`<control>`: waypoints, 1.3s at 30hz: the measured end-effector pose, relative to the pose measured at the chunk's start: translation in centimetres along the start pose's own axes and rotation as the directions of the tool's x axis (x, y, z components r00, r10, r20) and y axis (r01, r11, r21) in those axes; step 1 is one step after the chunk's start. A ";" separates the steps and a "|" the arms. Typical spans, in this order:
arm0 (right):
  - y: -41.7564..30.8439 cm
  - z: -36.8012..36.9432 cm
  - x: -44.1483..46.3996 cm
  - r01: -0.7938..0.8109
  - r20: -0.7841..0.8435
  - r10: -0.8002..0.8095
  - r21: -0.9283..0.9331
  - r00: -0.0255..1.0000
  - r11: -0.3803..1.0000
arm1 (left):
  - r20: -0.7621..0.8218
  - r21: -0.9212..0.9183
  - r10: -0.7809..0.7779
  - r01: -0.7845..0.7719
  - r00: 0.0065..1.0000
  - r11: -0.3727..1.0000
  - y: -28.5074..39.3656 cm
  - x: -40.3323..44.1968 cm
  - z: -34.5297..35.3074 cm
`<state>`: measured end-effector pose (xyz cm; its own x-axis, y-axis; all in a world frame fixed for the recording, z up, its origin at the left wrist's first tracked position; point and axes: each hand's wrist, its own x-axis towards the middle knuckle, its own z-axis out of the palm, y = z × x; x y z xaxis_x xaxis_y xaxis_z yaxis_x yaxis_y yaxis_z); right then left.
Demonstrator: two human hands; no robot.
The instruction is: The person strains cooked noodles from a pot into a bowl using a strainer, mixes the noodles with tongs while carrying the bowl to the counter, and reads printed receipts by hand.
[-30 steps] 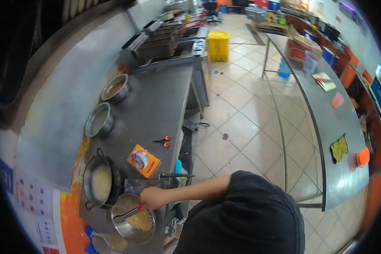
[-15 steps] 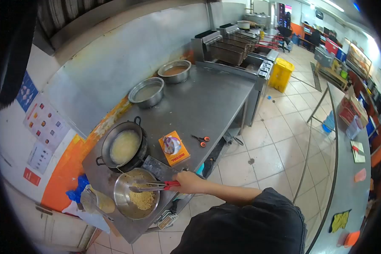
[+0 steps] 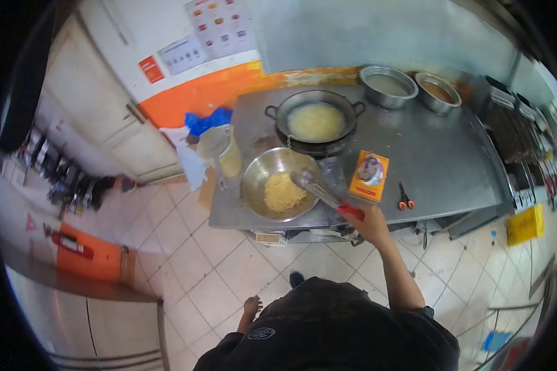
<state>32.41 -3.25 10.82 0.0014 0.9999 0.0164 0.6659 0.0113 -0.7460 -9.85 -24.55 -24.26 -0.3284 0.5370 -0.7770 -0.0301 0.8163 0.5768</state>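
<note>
My right hand point(image 3: 372, 224) grips the red handle of metal tongs point(image 3: 320, 189). The tong tips are over a steel bowl point(image 3: 251, 199) holding a heap of yellow noodles point(image 3: 283, 193); whether they touch the noodles I cannot tell. Behind the bowl sits a dark two-handled wok point(image 3: 283, 130) filled with pale, cloudy yellowish contents. A thin strand point(image 3: 289, 141) hangs over its near rim towards the bowl. Low at my side, away from the table, my left hand point(image 3: 252, 305) hangs with nothing in it, fingers loosely apart.
An orange box point(image 3: 370, 175) and scissors point(image 3: 405, 198) lie right of the tongs. Left of the bowl stands a cloudy plastic jug point(image 3: 223, 153) beside a blue bag point(image 3: 208, 121). Two metal basins point(image 3: 388, 88) stand at the back right. The steel table's point(image 3: 439, 167) front edge is near me.
The view has swung left, bringing my left hand into sight. My right hand still holds the tongs over the bowl.
</note>
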 end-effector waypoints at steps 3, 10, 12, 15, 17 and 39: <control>2.4 2.3 2.5 0.070 -0.073 -0.070 -0.004 0.995 0.998 | -0.009 0.023 0.032 -0.032 0.999 0.999 -0.9 -1.3 0.2; 1.6 5.7 7.1 0.184 -0.236 -0.169 0.043 0.957 0.982 | -0.042 0.266 0.183 -0.166 0.982 0.950 -4.3 -5.0 -1.0; 1.2 6.4 7.6 0.164 -0.240 -0.161 -0.006 0.957 0.986 | -0.099 0.219 0.111 -0.087 0.989 0.972 -4.8 -6.5 -1.2; 0.5 7.4 8.3 0.169 -0.264 -0.159 0.015 0.951 0.985 | -0.002 0.395 0.297 -0.272 0.955 0.877 -10.0 -4.7 -3.0; 0.3 8.4 9.2 0.174 -0.296 -0.168 -0.005 0.940 0.985 | -0.026 0.434 0.312 -0.270 0.950 0.860 -12.6 -3.4 -3.9; -11.5 20.7 3.7 -0.239 -0.638 0.053 -0.208 0.768 0.949 | -0.166 0.066 0.084 -0.074 0.983 0.995 -9.7 5.4 -31.4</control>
<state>9.32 0.62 5.71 0.5124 0.7612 0.3976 0.7866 -0.2303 -0.5729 -40.94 -36.26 -26.16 -0.4816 0.5613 -0.6730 0.0570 0.7864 0.6151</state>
